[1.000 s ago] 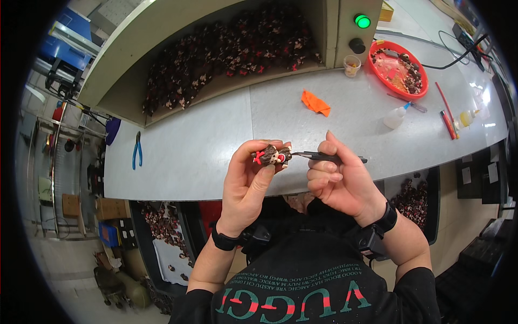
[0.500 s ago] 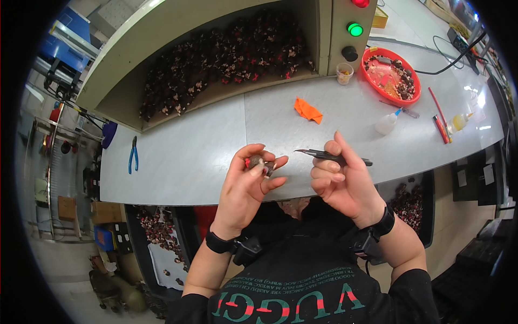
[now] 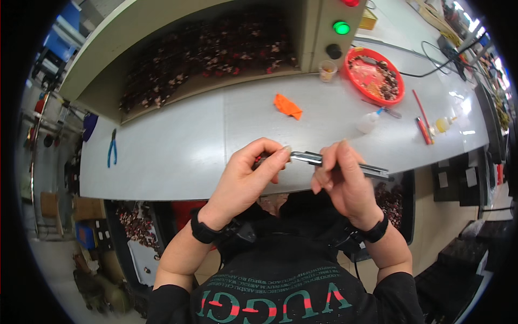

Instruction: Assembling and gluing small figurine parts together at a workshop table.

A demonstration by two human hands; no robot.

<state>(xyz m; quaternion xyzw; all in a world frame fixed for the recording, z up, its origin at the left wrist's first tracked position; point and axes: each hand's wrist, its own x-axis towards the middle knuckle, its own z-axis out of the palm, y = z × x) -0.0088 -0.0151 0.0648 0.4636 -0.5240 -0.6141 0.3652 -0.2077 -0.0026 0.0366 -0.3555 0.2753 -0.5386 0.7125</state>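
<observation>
Tool (image 3: 308, 157) points left, long axis slightly slanted.

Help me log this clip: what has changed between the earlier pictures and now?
The left hand has shifted right, closing over the small figurine and hiding most of it. The slim tool in the right hand, clear of the figurine half a second ago, now has its tip at the left hand, a silvery side showing. Neither was let go. Blue pliers, orange cloth and red bowl stayed put.
</observation>
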